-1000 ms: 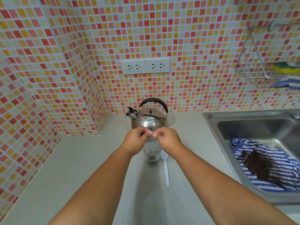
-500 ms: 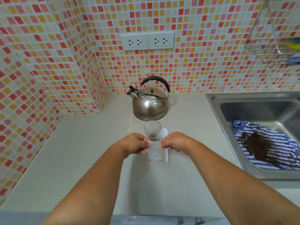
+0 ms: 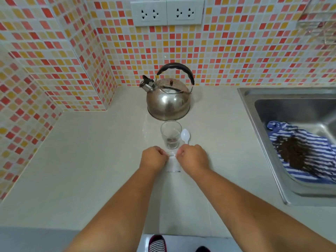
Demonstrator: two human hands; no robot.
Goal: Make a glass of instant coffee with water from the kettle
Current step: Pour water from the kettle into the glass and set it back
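Both hands had drawn back from over the glass (image 3: 171, 134); the left hand (image 3: 153, 158) and right hand (image 3: 193, 157) pinched the emptied sachet (image 3: 172, 163) low over the surface (image 3: 91, 160). Granules sat in the glass, so the kettle (image 3: 168, 99) likely came next.

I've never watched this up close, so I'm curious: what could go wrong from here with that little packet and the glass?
1. Both hands, left and right, pinch the small clear sachet just before the small clear glass; a sudden tear could scatter any leftover powder on the pale countertop.
2. The white plastic spoon lies right beside the glass and could get knocked.
3. The steel kettle stands close behind; lifting it could bump the glass.
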